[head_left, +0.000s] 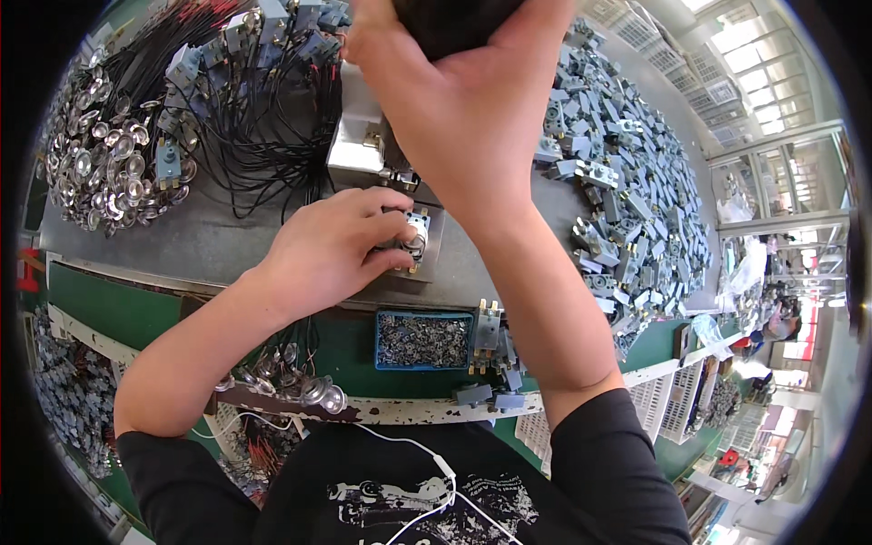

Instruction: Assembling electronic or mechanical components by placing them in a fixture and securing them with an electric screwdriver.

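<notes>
Lying in the lower left of the frame, a heap of grey parts (77, 400) spreads near the rim of the view. Above it, in the upper left, shiny metal cups (104, 154) are piled on the grey table top (136, 243). Just to their right, black wires (259, 159) run in a loose tangle, with grey boxes (272, 23) among them toward the top edge.

Left of centre, the left hand (331, 243) has its thumb and fingers closed around a small part (416, 238) with brass tabs, which sits at the middle of the frame over a metal plate (438, 241). Just above that hand stands a silvery metal block (357, 154). Below it, more metal cups (318, 394) lie along the chipped pale ledge (400, 411).

At lower centre, a blue tray (425, 367) is filled with tiny metal bits (422, 340); a few grey switches (487, 331) lie just beside its right end. A white cord (445, 466) crosses the black shirt (300, 490) at the bottom.

At top centre, the right hand (468, 118) is wrapped around a black handle (454, 23), cut off by the upper edge; its fingertips are hard to make out. Right of this arm, a large pile of grey switch boxes (636, 200) covers the table, and a white crate (652, 404) shows at lower right.
</notes>
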Demonstrator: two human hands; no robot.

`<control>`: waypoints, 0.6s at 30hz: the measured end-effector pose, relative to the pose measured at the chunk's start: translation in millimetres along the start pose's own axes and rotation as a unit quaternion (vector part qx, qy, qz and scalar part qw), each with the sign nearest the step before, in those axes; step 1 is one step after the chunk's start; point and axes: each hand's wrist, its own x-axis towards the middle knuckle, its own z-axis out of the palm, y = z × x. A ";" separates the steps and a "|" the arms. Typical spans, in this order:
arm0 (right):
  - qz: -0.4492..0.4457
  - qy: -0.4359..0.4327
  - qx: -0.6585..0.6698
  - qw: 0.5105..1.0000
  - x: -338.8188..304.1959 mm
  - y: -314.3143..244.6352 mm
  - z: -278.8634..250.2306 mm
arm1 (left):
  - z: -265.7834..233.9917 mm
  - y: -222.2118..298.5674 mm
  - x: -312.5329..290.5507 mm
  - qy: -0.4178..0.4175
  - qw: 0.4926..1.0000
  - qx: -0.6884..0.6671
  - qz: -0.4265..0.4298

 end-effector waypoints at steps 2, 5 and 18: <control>0.198 0.016 0.274 0.941 -3.7 -11.9 -8.8 | 7.1 -7.9 -4.7 0.004 1.000 -0.016 -0.001; 0.406 0.029 0.456 0.792 -14.4 -28.9 -26.9 | 14.3 -11.7 -7.3 0.028 0.999 -0.028 0.006; 0.485 -0.073 0.382 0.783 -22.6 -13.3 -62.9 | 6.1 -3.7 -1.7 0.004 0.999 -0.042 -0.020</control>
